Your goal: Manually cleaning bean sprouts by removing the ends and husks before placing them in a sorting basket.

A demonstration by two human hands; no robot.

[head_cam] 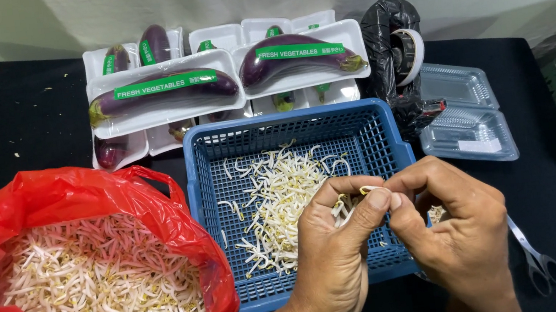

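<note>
Head view, looking down on a black tabletop [15,119]. Left hand [333,249]: fingers curled inward, thumb [370,204] pressed toward the forefinger, closed on a small bunch of bean sprouts [343,206] held over the basket's right half. Right hand [455,222]: fingers bent and drawn together, fingertips meeting the left thumb at the tip of one sprout [370,189], pinched between both hands. Blue plastic basket [295,124]: rectangular, mesh walls and floor, centre of the table, holding a loose heap of pale sprouts [276,199] spread from middle to lower left; lower right corner hidden behind the hands. Red plastic bag [82,192]: open-mouthed, just left of the basket and touching its side, filled with a large mass of bean sprouts [94,280]. White foam trays with purple eggplants [166,92] under film, green labels across: stacked in rows behind the basket, two on top. Roll of black bags with a tape roll [396,44]: upright, right of the trays. Clear plastic clamshell boxes [466,113]: stacked, right of the basket. Scissors [539,261]: flat on the table, beside the right hand, partly covered by it.
</note>
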